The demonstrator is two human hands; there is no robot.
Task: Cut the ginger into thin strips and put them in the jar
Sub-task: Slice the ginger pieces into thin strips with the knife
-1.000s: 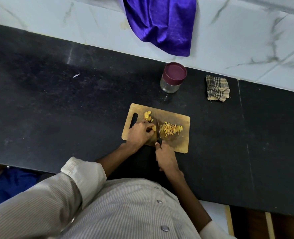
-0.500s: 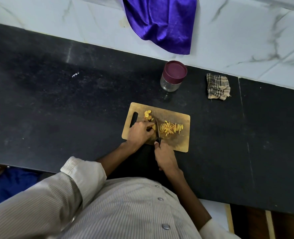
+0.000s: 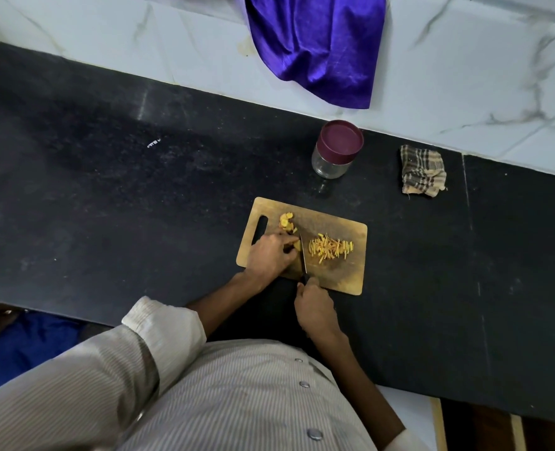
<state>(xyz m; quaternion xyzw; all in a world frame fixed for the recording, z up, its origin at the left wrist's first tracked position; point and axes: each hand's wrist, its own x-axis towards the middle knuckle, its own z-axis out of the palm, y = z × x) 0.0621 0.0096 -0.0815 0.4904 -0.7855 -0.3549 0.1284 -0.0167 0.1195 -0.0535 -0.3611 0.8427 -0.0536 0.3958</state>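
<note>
On the cutting board [image 3: 341,275], the left hand [image 3: 269,255] pins a ginger piece [image 3: 297,245] under curled fingers while the right hand [image 3: 315,309] grips the knife [image 3: 303,258] beside the cut strips [image 3: 331,249].

Soft, even indoor light falls on the scene, brightest on the white marbled wall [image 3: 465,60] at the far edge, while the black counter [image 3: 106,190] swallows most of it and shows only a dull grey sheen toward its left end. Shadows are faint and diffuse. Wide-angle distortion bows the counter's edges, and fine detail looks soft.
</note>
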